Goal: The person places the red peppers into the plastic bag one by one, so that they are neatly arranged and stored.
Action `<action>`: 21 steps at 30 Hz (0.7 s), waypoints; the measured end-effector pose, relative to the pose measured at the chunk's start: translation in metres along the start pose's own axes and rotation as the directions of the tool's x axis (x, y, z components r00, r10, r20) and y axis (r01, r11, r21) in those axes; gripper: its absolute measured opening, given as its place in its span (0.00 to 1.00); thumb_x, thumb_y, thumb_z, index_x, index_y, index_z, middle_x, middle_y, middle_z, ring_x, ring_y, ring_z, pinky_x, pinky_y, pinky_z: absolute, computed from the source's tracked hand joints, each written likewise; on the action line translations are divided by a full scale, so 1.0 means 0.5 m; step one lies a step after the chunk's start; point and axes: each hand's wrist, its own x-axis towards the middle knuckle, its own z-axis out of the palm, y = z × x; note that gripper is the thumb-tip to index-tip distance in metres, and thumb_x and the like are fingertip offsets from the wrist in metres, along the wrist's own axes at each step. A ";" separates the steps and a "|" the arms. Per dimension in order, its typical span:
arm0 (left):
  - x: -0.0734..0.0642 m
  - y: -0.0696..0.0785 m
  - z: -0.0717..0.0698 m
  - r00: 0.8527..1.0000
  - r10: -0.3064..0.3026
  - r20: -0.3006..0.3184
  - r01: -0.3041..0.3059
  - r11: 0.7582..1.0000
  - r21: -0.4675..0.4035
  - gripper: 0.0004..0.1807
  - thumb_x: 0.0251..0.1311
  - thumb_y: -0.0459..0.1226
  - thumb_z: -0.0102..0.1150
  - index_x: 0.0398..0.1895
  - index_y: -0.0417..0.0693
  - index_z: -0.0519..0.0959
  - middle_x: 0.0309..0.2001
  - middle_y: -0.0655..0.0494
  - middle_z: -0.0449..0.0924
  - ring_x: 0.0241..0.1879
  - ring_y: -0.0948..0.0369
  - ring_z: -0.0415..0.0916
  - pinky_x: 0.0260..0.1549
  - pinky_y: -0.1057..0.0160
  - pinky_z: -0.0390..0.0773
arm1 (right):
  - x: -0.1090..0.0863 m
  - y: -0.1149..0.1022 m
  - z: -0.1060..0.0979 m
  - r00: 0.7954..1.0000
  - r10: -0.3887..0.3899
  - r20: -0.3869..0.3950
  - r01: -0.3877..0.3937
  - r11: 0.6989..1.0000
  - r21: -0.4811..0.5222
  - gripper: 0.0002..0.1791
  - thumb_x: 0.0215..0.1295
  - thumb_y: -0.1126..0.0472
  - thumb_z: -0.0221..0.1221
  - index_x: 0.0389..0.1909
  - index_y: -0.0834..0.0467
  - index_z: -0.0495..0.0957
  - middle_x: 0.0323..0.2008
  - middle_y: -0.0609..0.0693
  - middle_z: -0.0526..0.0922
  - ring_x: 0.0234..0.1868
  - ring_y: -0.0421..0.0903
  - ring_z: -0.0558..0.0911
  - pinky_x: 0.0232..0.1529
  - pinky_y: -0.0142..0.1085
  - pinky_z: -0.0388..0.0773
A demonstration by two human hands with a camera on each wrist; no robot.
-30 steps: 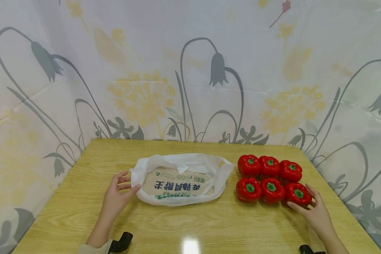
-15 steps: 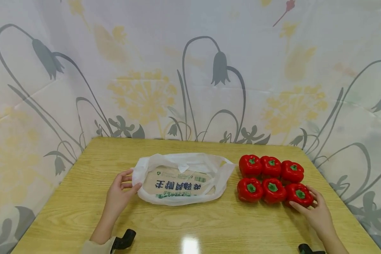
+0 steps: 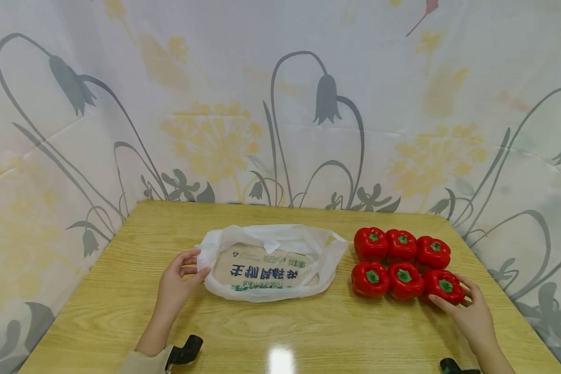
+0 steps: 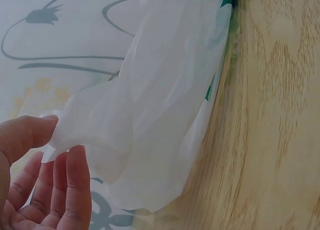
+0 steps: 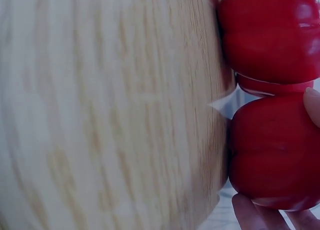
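A white translucent plastic bag [image 3: 271, 297] lies on the table with its mouth facing up, showing a beige printed inner side. At its left end, my left hand [image 3: 177, 283] pinches the edge of the bag [image 4: 160, 100] between thumb and fingers. On the right, red bell peppers with green stems stand close together in two rows of three. My right hand [image 3: 472, 314] grips the front-right bell pepper [image 3: 431, 285], thumb on the near side and fingers on the far side. In the right wrist view, this pepper [image 5: 275, 145] rests low against the table, fingertips at its lower side.
The other bell peppers [image 3: 371, 279] crowd to the left of and behind the held one. A wood-grain table [image 3: 271, 332] carries everything. A flower-patterned cloth [image 3: 290, 156] hangs behind the table. Black mounts [image 3: 187, 350] sit at both wrists.
The whole head view has shifted slightly to the right. Both hands stay in place, the left on the bag and the right on the bell pepper.
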 end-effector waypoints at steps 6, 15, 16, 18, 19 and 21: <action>-0.001 -0.001 0.000 1.000 -0.001 -0.001 0.001 1.000 -0.001 0.25 0.55 0.37 0.65 0.57 0.44 0.71 0.48 0.46 0.72 0.40 0.57 0.72 0.31 0.70 0.77 | -0.002 -0.005 0.000 1.000 0.022 -0.010 -0.022 1.000 -0.002 0.53 0.53 0.47 0.67 0.72 0.60 0.45 0.64 0.70 0.53 0.58 0.66 0.61 0.26 0.22 0.65; 0.000 -0.003 0.000 1.000 0.001 0.003 -0.001 1.000 -0.011 0.26 0.56 0.38 0.65 0.57 0.45 0.71 0.48 0.46 0.71 0.39 0.58 0.72 0.31 0.70 0.78 | -0.004 -0.008 0.000 0.999 0.028 -0.023 -0.027 1.000 0.006 0.53 0.53 0.47 0.67 0.72 0.59 0.45 0.64 0.70 0.53 0.57 0.64 0.62 0.25 0.22 0.65; 0.000 -0.003 0.000 1.000 0.001 0.003 -0.001 1.000 -0.012 0.26 0.56 0.38 0.65 0.57 0.45 0.71 0.47 0.47 0.71 0.39 0.58 0.72 0.31 0.70 0.78 | -0.004 -0.008 0.000 0.999 0.025 -0.022 -0.024 1.000 0.008 0.53 0.54 0.47 0.66 0.72 0.59 0.45 0.64 0.70 0.53 0.57 0.65 0.62 0.25 0.22 0.66; 0.000 -0.003 0.000 1.000 -0.002 0.003 0.002 1.000 -0.011 0.26 0.56 0.38 0.65 0.57 0.45 0.71 0.47 0.47 0.72 0.39 0.58 0.72 0.31 0.70 0.78 | -0.004 -0.009 0.000 1.000 0.014 -0.022 -0.014 1.000 0.009 0.53 0.54 0.47 0.66 0.72 0.59 0.45 0.64 0.70 0.53 0.57 0.65 0.62 0.25 0.22 0.66; 0.000 -0.003 0.000 1.000 -0.004 0.003 0.004 1.000 -0.011 0.26 0.56 0.38 0.65 0.57 0.45 0.71 0.47 0.47 0.71 0.39 0.59 0.72 0.31 0.70 0.77 | -0.005 -0.009 0.000 1.000 0.008 -0.020 -0.008 1.000 0.010 0.53 0.54 0.47 0.66 0.72 0.59 0.45 0.64 0.70 0.53 0.57 0.65 0.62 0.25 0.22 0.67; 0.000 -0.002 0.000 1.000 -0.008 0.003 0.008 1.000 -0.011 0.26 0.56 0.38 0.65 0.57 0.45 0.71 0.47 0.47 0.71 0.39 0.59 0.72 0.31 0.70 0.77 | -0.005 -0.010 -0.001 1.000 -0.001 -0.017 0.001 1.000 0.011 0.53 0.54 0.47 0.66 0.72 0.59 0.45 0.64 0.70 0.53 0.57 0.65 0.62 0.25 0.22 0.67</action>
